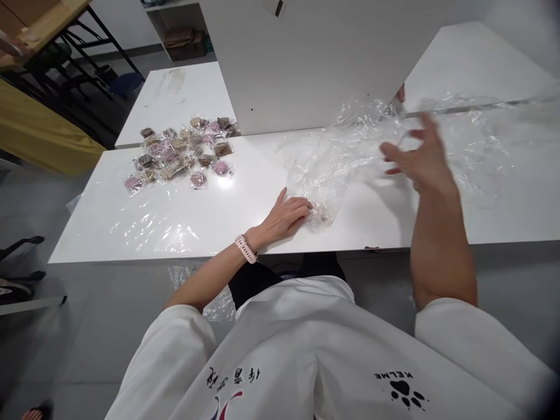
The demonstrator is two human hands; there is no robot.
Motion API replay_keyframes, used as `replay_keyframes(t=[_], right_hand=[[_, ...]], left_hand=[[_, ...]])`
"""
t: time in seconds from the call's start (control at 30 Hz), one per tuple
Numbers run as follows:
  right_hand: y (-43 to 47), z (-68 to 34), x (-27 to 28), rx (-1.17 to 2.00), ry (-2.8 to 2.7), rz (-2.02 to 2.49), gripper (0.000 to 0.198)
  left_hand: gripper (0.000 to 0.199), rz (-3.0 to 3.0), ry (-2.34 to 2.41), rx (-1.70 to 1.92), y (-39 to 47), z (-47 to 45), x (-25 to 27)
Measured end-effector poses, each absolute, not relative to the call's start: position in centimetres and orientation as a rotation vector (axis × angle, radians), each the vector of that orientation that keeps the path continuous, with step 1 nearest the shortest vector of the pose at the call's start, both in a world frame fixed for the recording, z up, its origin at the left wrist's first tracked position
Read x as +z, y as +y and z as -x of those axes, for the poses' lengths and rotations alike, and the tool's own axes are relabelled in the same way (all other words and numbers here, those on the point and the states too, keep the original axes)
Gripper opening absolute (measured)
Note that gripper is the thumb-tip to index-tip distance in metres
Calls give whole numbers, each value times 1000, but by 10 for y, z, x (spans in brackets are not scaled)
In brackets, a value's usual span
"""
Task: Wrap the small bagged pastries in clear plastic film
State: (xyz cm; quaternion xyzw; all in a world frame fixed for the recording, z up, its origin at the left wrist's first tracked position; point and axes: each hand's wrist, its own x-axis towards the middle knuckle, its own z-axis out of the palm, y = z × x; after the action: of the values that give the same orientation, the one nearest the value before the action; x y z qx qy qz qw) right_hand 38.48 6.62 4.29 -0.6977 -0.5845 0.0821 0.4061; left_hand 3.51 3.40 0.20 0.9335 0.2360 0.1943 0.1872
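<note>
In the head view, your left hand (285, 217) touches the near end of the clear plastic film (326, 166) mid-table; I can't tell if it grips. Your blurred right hand (422, 158), fingers spread, hovers farther right.

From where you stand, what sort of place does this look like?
Probably a workroom or small packing area: small wrapped pieces lie clustered on a long white table, crumpled clear plastic film spreads to their right, and another table stands behind.

Grey floor (96, 332), white panel (306, 64), wood-topped table (61, 13), shelf unit (179, 16), pale wall (126, 20)
</note>
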Motion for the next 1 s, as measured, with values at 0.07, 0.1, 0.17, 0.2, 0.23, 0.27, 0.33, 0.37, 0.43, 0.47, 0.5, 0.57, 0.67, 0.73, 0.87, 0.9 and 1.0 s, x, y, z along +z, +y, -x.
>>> replay_keyframes(t=[0.07,0.1,0.17,0.2,0.23,0.27,0.33,0.37,0.43,0.47,0.5,0.57,0.67,0.73,0.87,0.9,1.0], right_hand=[[107,-371,35,694,-1298,1601,39],[132,-362,35,791,-1207,1567,29],[179,-339,40,734,-1104,1568,23],[196,-326,44,691,-1108,1596,27],[207,-311,48,667,-1193,1605,30],[212,-293,50,683,-1342,1602,33],[204,-255,50,768,-1752,1561,39],[195,-235,47,802,-1953,1539,42],[176,-204,40,753,-2212,1530,42],[170,-194,36,708,-2257,1521,35],[168,-191,32,676,-2238,1493,27],[172,-202,26,710,-2035,1390,14],[184,-251,13,828,-1549,1326,20],[180,-289,2,835,-1377,1437,26],[134,-333,2,447,-1589,1679,26],[117,-335,9,297,-1663,1680,29],[57,-324,34,97,-1807,1495,40]], left_hand=[[20,-2643,608,531,38,-38,2],[20,-2652,575,525,40,-40,2],[19,-2671,516,515,43,-43,3],[20,-2686,496,508,44,-46,3],[20,-2705,483,501,45,-48,3],[20,-2730,476,495,45,-50,3],[20,-2793,474,477,44,-54,4],[20,-2825,479,464,43,-55,4],[19,-2876,495,444,40,-58,5],[19,-2895,498,434,39,-59,6],[18,-2910,498,428,38,-59,6],[17,-2929,494,429,37,-59,6],[18,-2900,495,467,38,-57,5],[18,-2817,527,506,41,-57,4],[11,-2550,648,582,50,-60,6],[9,-2488,678,585,51,-61,8],[10,-2338,784,548,54,-64,13]])
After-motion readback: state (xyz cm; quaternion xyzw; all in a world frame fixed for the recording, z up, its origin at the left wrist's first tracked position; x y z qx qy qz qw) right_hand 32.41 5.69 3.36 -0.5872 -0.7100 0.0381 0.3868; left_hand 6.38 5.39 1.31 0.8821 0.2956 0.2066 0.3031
